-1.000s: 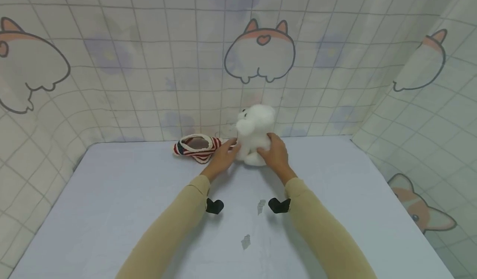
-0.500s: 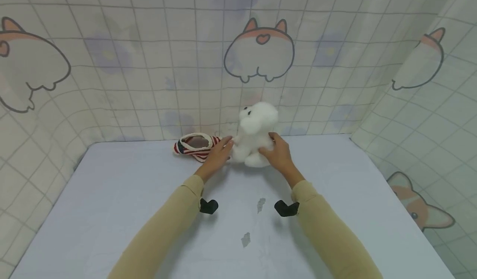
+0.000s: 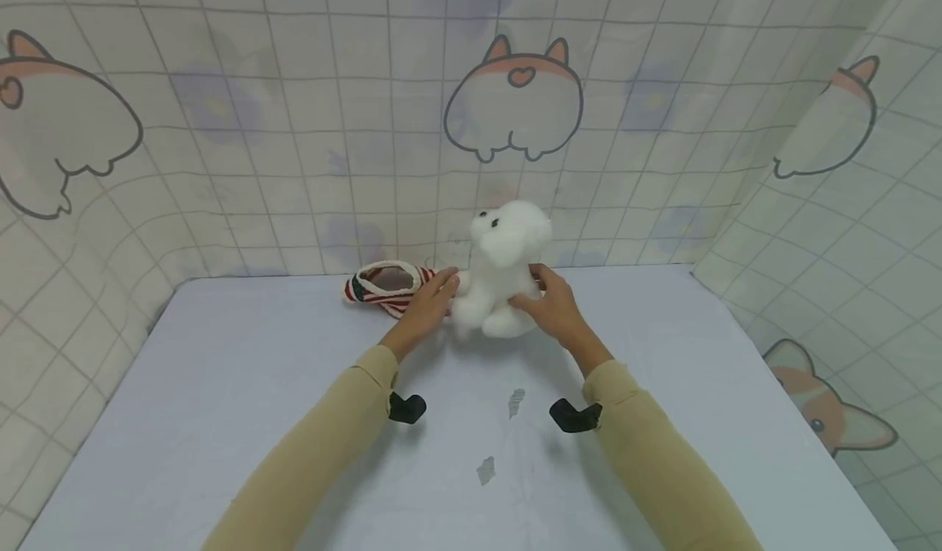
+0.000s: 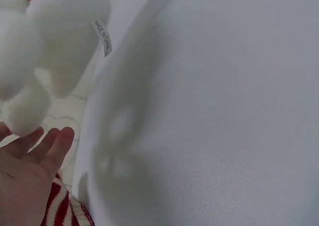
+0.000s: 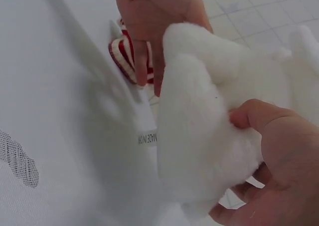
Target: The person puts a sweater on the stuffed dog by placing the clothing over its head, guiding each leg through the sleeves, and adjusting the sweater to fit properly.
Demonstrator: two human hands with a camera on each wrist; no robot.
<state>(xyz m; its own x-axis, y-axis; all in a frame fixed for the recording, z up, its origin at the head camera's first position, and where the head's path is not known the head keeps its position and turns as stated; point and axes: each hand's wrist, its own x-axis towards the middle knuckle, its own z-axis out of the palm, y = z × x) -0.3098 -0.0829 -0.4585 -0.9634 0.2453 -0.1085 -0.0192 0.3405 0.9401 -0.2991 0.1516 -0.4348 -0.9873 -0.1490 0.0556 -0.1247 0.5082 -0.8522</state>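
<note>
A white plush dog [image 3: 504, 273] with black eyes is near the back edge of the table, its head turned to the left. My right hand [image 3: 553, 306] grips its body from the right side; in the right wrist view the thumb [image 5: 259, 113] presses into the fur. My left hand [image 3: 428, 302] is at the toy's other side with its fingers extended, fingertips right at a paw [image 4: 27, 109] in the left wrist view. Behind the left hand lies a red-and-white striped knitted piece [image 3: 364, 291] with a white-rimmed opening, partly hidden by that hand. A "MADE IN CHINA" label [image 4: 103, 38] hangs from the toy.
The table [image 3: 243, 387] has a white cover with two small grey patches [image 3: 486, 471] near the middle. A gridded curtain [image 3: 294, 109] with cartoon dogs hangs directly behind the table and along both sides. Each wrist carries a black mount [image 3: 576, 416].
The plush dog has turned slightly, and its lower body has come a little toward me. My left hand has shifted slightly left and my right hand slightly right. The striped knitted piece stays put.
</note>
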